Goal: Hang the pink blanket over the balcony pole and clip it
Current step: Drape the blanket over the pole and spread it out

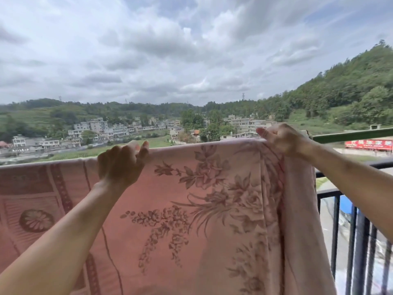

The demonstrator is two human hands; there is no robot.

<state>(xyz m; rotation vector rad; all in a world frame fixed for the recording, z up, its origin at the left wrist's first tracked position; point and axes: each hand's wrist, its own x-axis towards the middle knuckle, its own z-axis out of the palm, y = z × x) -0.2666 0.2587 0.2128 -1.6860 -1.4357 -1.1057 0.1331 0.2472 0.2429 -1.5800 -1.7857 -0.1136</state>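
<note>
Status: hanging mostly done. The pink blanket (202, 199) is draped over the green pole (350, 135), with its top fold on the pole and the flower side facing near. Its long axis runs left-right along the pole, rising a little to the right, and the cloth drops straight down.

The right end is bunched in vertical folds beside the black railing (357, 231) and looks like it needs spreading.

Left hand (121, 162): fingers curled over the top fold, gripping it. Right hand (282, 139): clutching the bunched top edge at the pole.

No clip is clearly visible. A small blurry object just right of the right hand might be one, can't tell. Clipping is left.
</note>
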